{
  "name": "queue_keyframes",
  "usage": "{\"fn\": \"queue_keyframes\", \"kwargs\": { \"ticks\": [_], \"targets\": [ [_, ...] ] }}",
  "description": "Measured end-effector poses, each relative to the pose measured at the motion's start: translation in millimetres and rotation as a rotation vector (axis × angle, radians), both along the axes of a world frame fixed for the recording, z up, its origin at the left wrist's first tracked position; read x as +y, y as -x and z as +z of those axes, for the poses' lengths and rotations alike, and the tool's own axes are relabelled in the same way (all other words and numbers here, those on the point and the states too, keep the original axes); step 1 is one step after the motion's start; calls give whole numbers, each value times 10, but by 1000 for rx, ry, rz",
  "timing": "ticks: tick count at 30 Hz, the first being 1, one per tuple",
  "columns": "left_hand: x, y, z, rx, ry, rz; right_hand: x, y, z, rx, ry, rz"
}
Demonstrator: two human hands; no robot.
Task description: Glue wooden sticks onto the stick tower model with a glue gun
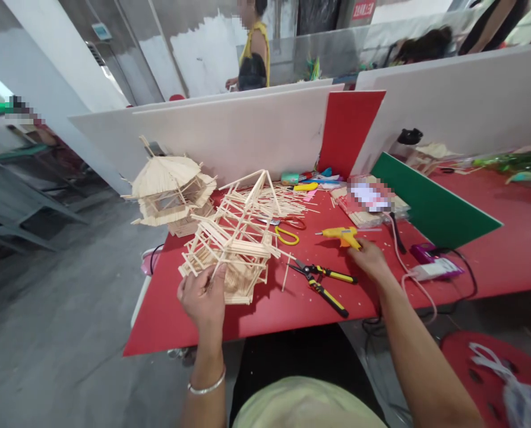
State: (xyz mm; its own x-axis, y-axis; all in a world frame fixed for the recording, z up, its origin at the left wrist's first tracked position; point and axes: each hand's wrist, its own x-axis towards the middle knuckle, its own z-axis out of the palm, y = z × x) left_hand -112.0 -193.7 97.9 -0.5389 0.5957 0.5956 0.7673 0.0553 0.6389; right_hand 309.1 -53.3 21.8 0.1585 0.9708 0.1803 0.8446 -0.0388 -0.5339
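Note:
A pavilion-like model of thin wooden sticks stands on the red tabletop, its upper frame open. At its near left corner, my left hand is closed, thumb and fingers pinching the stickwork; the exact piece between them is hidden. Over to the right, my right hand wraps round the handle of a yellow glue gun, whose nozzle points left toward the model. Between the two hands lie black-and-yellow cutters with their jaws apart. Yellow- and red-handled scissors rest just behind the model.
A roofed stick model stands at the back left. Loose sticks lie in a heap behind the frame. At right are a phone on a packet, a green board and a power strip with cables. White panels close off the back.

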Motion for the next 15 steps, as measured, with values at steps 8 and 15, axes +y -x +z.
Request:
{"fn": "queue_keyframes", "kwargs": {
  "ticks": [8,15],
  "targets": [
    [15,-67,7,81,1,2,-752,363,780,644,-120,53],
    [153,-87,175,147,6,-26,-1006,655,1439,-149,-481,6]
  ]
}}
